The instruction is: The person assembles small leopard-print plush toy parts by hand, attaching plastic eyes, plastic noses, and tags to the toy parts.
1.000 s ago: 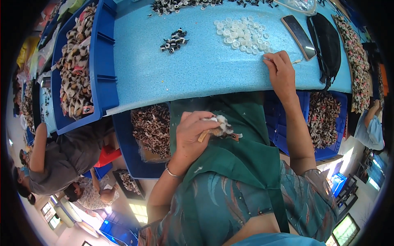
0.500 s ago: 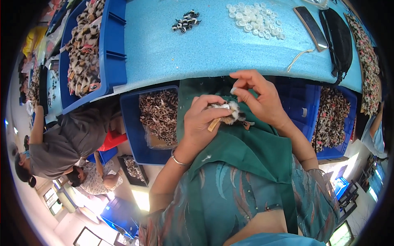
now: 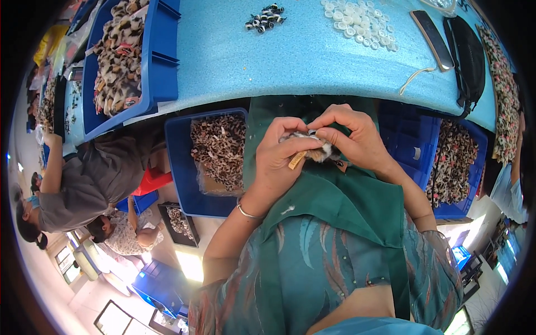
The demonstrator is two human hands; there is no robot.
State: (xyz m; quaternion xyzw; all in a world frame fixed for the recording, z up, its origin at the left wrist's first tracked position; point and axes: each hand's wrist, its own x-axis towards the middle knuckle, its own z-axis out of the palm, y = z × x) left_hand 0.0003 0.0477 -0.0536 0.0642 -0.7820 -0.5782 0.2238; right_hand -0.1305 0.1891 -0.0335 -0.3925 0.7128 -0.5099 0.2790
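Note:
My left hand is closed around a small furry plush piece in white, black and tan, above my lap. A yellowish tag and a pinkish tag stick out from its lower side. My right hand meets the plush at its upper edge, thumb and forefinger pinched together by the left fingertips. Between them is a small white plastic cap, now mostly hidden; a dark spot shows beside the right thumb.
On the blue padded table lie black-and-white small parts, white plastic caps, a phone and a black pouch. Blue crates of plush pieces stand left and below on both sides. Co-workers sit at left.
My right hand has come down and left with the white cap, from apart to touching the plush. The view has shifted slightly, so the table things appear higher and further right.

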